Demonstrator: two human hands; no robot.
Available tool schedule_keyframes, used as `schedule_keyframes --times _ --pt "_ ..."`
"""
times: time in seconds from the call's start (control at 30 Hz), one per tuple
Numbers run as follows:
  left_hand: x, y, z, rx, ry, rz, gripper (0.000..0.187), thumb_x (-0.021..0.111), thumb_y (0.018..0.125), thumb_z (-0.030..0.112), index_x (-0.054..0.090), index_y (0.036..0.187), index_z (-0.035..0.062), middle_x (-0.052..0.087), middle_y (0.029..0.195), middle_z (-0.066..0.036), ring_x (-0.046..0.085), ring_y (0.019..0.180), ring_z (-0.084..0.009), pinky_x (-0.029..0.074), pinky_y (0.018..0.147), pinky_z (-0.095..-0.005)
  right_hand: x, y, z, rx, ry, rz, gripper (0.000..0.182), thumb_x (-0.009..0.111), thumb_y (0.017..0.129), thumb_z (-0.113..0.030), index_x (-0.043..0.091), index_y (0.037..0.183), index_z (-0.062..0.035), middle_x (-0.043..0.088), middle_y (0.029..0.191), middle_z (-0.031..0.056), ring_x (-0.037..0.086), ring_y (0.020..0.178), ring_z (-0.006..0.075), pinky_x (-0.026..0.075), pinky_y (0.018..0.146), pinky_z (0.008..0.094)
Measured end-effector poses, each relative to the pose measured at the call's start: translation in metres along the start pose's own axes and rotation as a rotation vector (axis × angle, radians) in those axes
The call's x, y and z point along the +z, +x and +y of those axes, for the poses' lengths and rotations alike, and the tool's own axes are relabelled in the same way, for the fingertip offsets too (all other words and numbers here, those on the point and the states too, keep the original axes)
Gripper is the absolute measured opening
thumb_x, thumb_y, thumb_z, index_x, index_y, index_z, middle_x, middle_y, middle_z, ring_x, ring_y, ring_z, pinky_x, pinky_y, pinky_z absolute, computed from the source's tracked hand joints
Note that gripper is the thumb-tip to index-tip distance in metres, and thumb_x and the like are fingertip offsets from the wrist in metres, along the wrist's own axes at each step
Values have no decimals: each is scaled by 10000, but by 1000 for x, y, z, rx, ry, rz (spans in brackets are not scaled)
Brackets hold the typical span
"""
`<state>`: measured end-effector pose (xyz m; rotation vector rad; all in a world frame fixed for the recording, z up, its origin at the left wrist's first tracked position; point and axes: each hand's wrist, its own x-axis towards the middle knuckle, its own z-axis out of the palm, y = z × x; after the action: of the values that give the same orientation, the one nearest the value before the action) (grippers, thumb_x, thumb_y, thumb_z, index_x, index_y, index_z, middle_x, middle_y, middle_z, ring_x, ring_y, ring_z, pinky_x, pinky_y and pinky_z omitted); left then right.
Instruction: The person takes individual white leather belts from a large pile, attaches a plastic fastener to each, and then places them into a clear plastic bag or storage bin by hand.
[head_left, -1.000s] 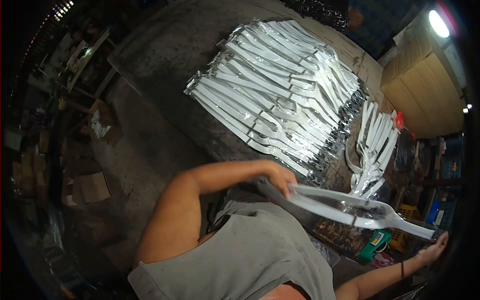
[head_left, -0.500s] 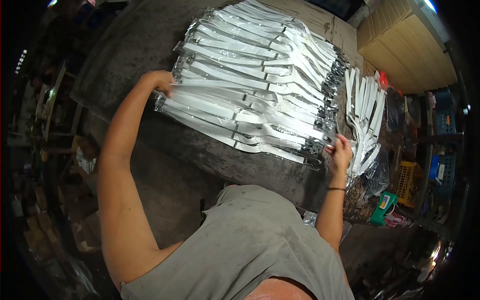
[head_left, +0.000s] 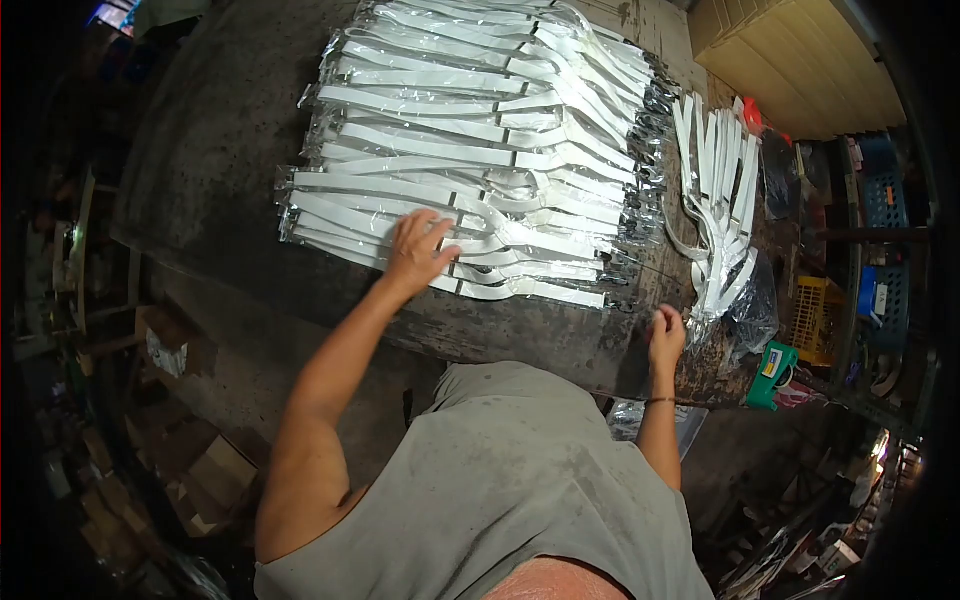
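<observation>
White straps in clear plastic sleeves (head_left: 420, 160) lie in a wide overlapping row on the dark table (head_left: 200, 150), with black parts at their right ends. My left hand (head_left: 418, 250) rests on the sleeves nearest me, its fingers spread. Right of the row's near end, my right hand (head_left: 667, 332) is over the table with its fingers curled together; whether something small is in them cannot be made out. Beside it, a second bunch of white straps (head_left: 718, 220) lies fanned out, gathered toward its near end.
Cardboard (head_left: 800, 70) stands at the back right. Along the right side are a green object (head_left: 771, 376), a yellow basket (head_left: 817, 320), dark plastic bags (head_left: 752, 310) and a blue crate (head_left: 884, 190). Boxes (head_left: 220, 470) lie on the floor at the left.
My left hand has moved from the row's left end to its near middle and spread its fingers. My right hand has come away from the straps' right ends. The view has shifted slightly.
</observation>
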<state>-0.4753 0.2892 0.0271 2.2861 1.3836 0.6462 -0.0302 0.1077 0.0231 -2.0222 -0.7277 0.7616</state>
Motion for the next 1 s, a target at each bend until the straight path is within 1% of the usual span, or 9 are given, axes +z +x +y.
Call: schedule_keyframes --times 0.17,0.4,0.5,0.57,0.7,0.77,0.87,0.9,1.0 --pt "38 11 50 86 -47 -18 442 714 780 236 613 1199 139 556 1100 -95 487 1137 -278 280 1030 -526 -10 -76 26 31 -94 -77 196 589 906 -193 640 974 -16 585 740 -7 532 601 63 444 533 225" --pt "47 20 75 113 33 -59 455 703 790 206 594 1230 166 516 1154 -102 473 1147 -280 225 1049 -556 -29 -154 23 -35 -384 -234 214 623 848 -185 651 954 -1 652 873 160 628 795 279 486 701 344" --pt "26 20 105 73 129 -63 573 737 760 248 543 1285 128 465 1263 -148 442 1204 -315 251 1053 -536 -46 -167 38 -35 -355 -239 222 621 857 -172 641 976 15 658 842 98 609 736 147 479 665 287" --pt "-10 24 142 59 -516 -280 650 753 755 370 530 1287 72 459 1316 -185 436 1219 -364 316 1030 -509 -57 -170 49 -6 -350 -201 228 623 855 -178 643 974 16 659 847 106 618 746 161 482 671 290" --pt "-92 43 225 850 -1377 -1198 619 751 758 402 587 1211 13 490 1317 -180 452 1243 -335 329 1044 -476 -79 -170 48 -6 -376 -168 253 632 843 -195 650 975 19 667 878 135 637 762 203 491 689 304" --pt "-120 39 258 1204 -1343 -1088 366 698 831 286 657 1087 28 577 1199 -162 571 1106 -299 397 985 -466 -87 -165 48 -4 -382 -167 265 637 835 -200 654 985 18 671 905 139 638 772 220 495 696 320" --pt "-151 27 290 1266 -991 -694 140 641 861 146 673 953 45 625 1094 -123 644 925 -260 480 860 -418 -99 -154 52 -4 -374 -203 274 638 833 -205 653 996 14 671 931 149 641 792 236 495 708 327" --pt "-151 21 300 1262 -981 -689 140 641 861 146 673 953 45 625 1094 -123 644 925 -260 480 860 -418 -104 -151 49 -6 -384 -217 276 641 833 -206 652 995 16 670 931 150 640 801 234 494 712 327" --pt "-129 -8 341 874 -1082 82 60 626 818 45 577 783 48 578 874 -81 614 722 -203 497 626 -331 -127 -142 72 -24 -397 -258 273 644 837 -206 648 994 17 668 927 151 636 814 229 493 719 327"
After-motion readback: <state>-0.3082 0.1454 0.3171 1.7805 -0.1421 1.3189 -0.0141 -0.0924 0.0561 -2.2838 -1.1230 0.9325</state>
